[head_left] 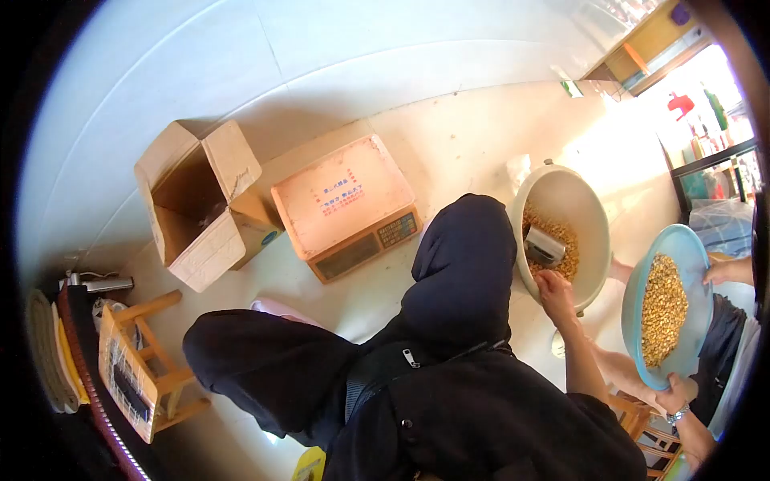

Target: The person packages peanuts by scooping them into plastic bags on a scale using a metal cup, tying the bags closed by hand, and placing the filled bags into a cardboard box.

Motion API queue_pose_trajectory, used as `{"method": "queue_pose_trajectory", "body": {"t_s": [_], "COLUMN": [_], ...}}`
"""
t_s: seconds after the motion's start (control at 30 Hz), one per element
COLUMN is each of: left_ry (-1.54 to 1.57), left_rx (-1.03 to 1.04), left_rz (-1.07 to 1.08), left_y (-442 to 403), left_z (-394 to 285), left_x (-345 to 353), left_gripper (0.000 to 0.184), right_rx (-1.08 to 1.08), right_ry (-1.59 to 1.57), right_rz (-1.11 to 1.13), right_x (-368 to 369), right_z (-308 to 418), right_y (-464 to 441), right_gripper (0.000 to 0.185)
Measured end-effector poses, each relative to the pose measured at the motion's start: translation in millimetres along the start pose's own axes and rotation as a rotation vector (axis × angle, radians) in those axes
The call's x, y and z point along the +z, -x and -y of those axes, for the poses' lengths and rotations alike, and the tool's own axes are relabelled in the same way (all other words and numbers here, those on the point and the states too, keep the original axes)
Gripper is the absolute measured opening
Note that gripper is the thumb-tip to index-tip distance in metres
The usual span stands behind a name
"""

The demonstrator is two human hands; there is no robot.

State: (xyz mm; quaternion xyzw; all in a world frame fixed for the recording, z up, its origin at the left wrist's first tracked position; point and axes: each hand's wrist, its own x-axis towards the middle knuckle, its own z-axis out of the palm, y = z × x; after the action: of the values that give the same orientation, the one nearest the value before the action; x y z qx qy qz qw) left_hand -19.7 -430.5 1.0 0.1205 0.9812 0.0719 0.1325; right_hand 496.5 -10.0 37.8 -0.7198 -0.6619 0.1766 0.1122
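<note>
- One hand of yours in view: your right hand (557, 295), at the near rim of the pale bucket (584, 200). Fingers curled and together; cannot tell whether they clamp the scoop's hidden handle or the bucket rim.
- Your left hand: out of view; finger state cannot be told.
- Metal scoop (545, 247): inside the bucket, just beyond your right fingers, lying against the yellow kernels (568, 232).
- Step in hand, as judged: you are working the kernels with the scoop at the bucket, right hand low and close to it.
- Demand of a next scoop move, as judged: a sure hold on the handle, the scoop mouth turned up under load, and clearance from the bucket wall so that you spill little.
- Blue basin (696, 268): just right of the bucket, apart from it, seemingly tilted, with more kernels (662, 313) inside. Another person's two hands (680, 391) hold its edge; one wrist wears a watch (678, 414). Allow those hands room.
- Flat-topped scale (345, 188): left of the bucket, on the floor beyond your knees.
- Open cardboard box (207, 260): farther left of the bucket, past the scale, flaps spread.
</note>
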Motion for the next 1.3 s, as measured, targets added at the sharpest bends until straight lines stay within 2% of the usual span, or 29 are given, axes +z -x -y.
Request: {"method": "queue_pose_trajectory", "body": {"t_s": [0.1,0.17,0.23,0.27,0.3,0.37,0.43,0.47,0.53,0.7,0.77,0.8,0.83,0.87,0.9,0.93,0.97,1.03,1.07,1.1,1.23,1.27,1.3], "left_ry": [0.214,0.415,0.558,0.555,0.285,0.317,0.290,0.634,1.355,0.838,0.531,0.328,0.123,0.115,0.110,0.403,0.686,0.864,0.935,1.002,0.944,0.422,-0.098], "left_rx": [-0.037,-0.082,-0.109,-0.109,0.007,0.005,-0.008,0.012,-0.072,0.217,0.167,0.060,0.093,0.050,0.014,-0.095,-0.200,-0.063,-0.153,-0.248,-0.184,0.004,0.178], "left_rz": [-0.051,-0.096,-0.147,-0.174,-0.294,-0.190,-0.039,0.070,0.307,0.004,-0.092,-0.133,-0.250,-0.164,-0.075,0.170,0.428,0.838,0.752,0.662,0.582,0.383,0.166], "left_y": [-9,-15,-16,-17,-25,-34,-41,-52,-73,-57,-57,-59,-71,-80,-93,-118,-138,-141,-141,-141,-163,-165,-163], "left_z": [-10,-16,-30,-42,-50,-76,-99,-67,-4,-61,-102,-123,-113,-99,-81,-24,15,0,-8,-11,0,-6,-13], "left_x": [2,1,1,2,8,8,9,43,110,81,25,-10,-10,-8,0,38,74,65,69,74,87,76,62], "left_gripper": [0.043,0.044,0.044,0.045,0.048,0.052,0.057,0.054,0.050,0.049,0.053,0.057,0.066,0.071,0.075,0.079,0.083,0.064,0.054,0.045,0.032,0.027,0.028], "right_rx": [-0.059,0.032,0.054,0.100,0.151,0.125,0.171,0.158,0.161,0.135,0.135,0.162,0.189,0.190,0.223,0.257,0.195,0.108,0.063,0.009,-0.087,-0.009,-0.012], "right_ry": [-0.034,-0.163,-0.147,-0.261,-0.367,-0.506,-0.387,-0.390,-0.399,-0.382,-0.417,-0.453,-0.488,-0.484,-0.646,-0.811,-0.759,-0.017,-0.170,-0.179,0.021,-0.001,0.000], "right_rz": [-0.048,0.036,0.109,0.159,0.214,0.099,0.178,0.190,0.213,0.255,0.262,0.287,0.313,0.314,0.298,0.268,0.231,0.065,0.009,-0.023,-0.003,0.065,0.062], "right_x": [16,17,20,20,23,40,35,40,44,53,52,49,48,49,52,55,59,24,27,20,36,37,36], "right_z": [-1,-7,-21,-24,-30,-46,-40,-41,-51,-86,-82,-75,-69,-64,-61,-62,-69,8,9,29,26,28,26], "right_y": [-6,-12,-22,-26,-28,-31,-27,-25,-27,-41,-40,-40,-40,-41,-41,-41,-43,-26,-22,-15,0,0,-1], "right_gripper": [0.017,0.019,0.021,0.021,0.021,0.023,0.024,0.024,0.028,0.028,0.028,0.028,0.028,0.028,0.025,0.022,0.021,0.022,0.022,0.023,0.042,0.051,0.051]}}
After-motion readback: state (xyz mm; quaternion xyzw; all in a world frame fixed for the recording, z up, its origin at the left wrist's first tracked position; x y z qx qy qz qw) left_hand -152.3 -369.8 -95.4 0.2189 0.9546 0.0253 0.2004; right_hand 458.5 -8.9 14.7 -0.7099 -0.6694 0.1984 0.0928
